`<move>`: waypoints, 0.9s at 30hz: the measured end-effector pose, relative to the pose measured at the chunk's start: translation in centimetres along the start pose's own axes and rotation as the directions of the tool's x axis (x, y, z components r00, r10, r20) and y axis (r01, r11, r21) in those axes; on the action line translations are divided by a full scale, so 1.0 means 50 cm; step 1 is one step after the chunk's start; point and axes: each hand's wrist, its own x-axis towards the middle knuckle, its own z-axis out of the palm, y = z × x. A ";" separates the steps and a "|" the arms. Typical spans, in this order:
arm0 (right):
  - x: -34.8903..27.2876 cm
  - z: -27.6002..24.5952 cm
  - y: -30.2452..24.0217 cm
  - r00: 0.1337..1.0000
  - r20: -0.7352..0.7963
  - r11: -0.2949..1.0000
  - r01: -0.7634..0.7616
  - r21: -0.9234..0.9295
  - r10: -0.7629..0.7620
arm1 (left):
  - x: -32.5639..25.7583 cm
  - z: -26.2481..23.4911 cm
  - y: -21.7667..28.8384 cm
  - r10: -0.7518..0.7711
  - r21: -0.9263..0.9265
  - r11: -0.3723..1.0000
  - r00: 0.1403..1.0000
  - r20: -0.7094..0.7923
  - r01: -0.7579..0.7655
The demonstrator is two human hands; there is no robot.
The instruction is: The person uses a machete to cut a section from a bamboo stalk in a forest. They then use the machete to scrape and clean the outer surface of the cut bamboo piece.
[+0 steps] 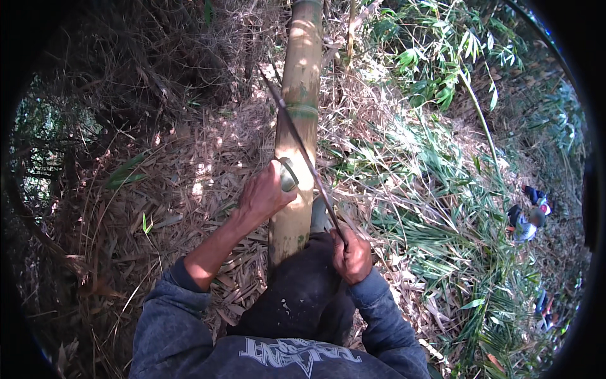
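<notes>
A thick yellow-green bamboo pole [297,132] runs from the top of the view down to my bent dark-trousered leg. My left hand [265,192] is closed around a short, dark green, round-rimmed piece [288,175] against the pole; its exact kind is unclear. Gripped in my right hand [352,256], beside my knee, is a long, narrow, dark blade [302,146]. The blade slants up and left across the pole, its far tip just beyond the pole's left side. My right fingers hide its near end.
Dry leaves and husks [189,170] cover the ground at left. Tangled dry twigs [170,57] fill the upper left. Green bamboo leaves [416,221] and a thin leaning stem [476,107] are at right. Another person [529,218] is at the far right.
</notes>
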 end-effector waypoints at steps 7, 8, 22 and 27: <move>-0.043 -0.007 0.061 0.973 0.164 0.941 -0.105 -0.321 0.165 | 0.003 0.013 -0.012 0.076 -0.027 0.997 0.997 -0.032 -0.077; -0.040 -0.009 0.060 0.976 0.136 0.951 -0.125 -0.284 0.169 | 0.003 0.017 -0.016 0.085 -0.028 0.996 0.995 -0.046 -0.086; -0.025 -0.017 0.013 0.991 0.099 0.992 -0.083 -0.098 0.092 | 0.007 0.021 -0.016 0.019 -0.011 1.000 1.000 -0.006 -0.020; -0.038 -0.014 0.048 0.976 0.161 0.962 -0.102 -0.253 0.146 | 0.010 0.013 -0.007 0.005 0.008 1.000 0.999 0.040 -0.006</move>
